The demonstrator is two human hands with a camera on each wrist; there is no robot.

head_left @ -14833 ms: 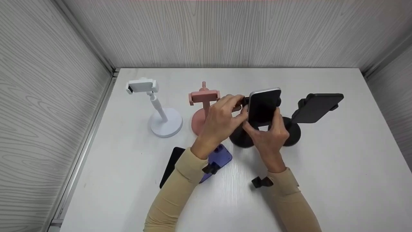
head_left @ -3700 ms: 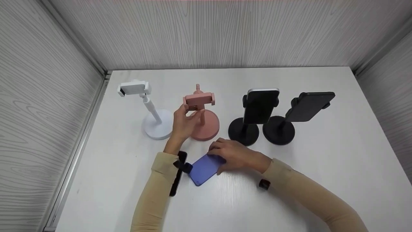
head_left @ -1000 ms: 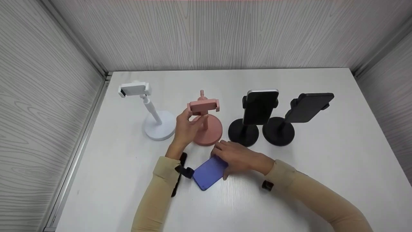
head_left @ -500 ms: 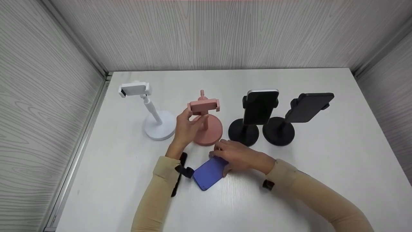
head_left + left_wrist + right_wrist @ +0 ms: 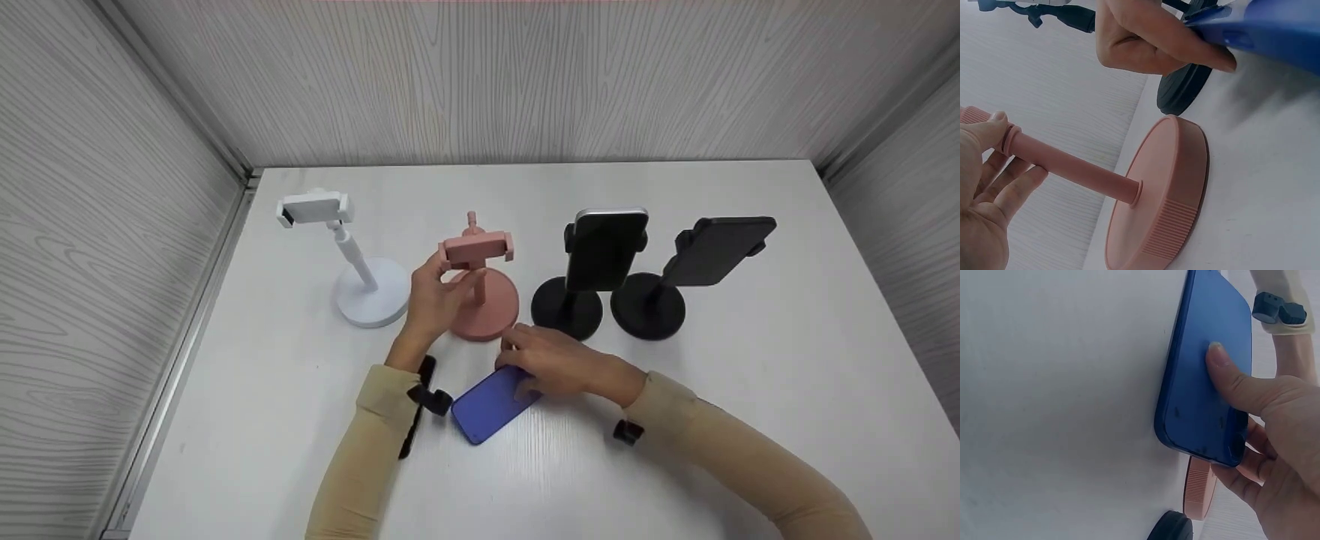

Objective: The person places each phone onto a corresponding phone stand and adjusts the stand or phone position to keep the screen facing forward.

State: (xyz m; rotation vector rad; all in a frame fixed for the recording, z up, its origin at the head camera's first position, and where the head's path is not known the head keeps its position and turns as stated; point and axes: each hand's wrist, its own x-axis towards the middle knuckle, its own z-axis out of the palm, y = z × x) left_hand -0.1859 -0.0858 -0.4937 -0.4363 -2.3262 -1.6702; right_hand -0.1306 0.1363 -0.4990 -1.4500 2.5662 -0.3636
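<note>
1. Phone, blue and thin (image 5: 487, 409), sits just to the near side of the pink stand (image 5: 484, 307); the part seen from the left wrist is raised above the table, with a shadow below.
2. Right hand (image 5: 555, 364) grips it, thumb on the blue face and fingers bent behind. Small dark marks near that end are too blurred to read.
3. Left hand (image 5: 435, 300) holds the pink stand's stem between thumb and fingers, just under its clamp. The stand is upright, its round base ribbed along part of the edge.
4. Nearer the person and left of the pink stand, a black phone (image 5: 427, 369) lies partly hidden by the left forearm. A white stand (image 5: 373, 292) is also to its left.
5. Right of the pink stand, two black stands (image 5: 566, 309) clamp phones: one silver-edged (image 5: 606, 255), the farther one dark grey (image 5: 720, 251), both tilted.
6. White table (image 5: 750, 420) beneath everything; behind the pink stand rises a grey wood-grain wall (image 5: 525, 82), with matching panels (image 5: 112, 300) on both sides.
</note>
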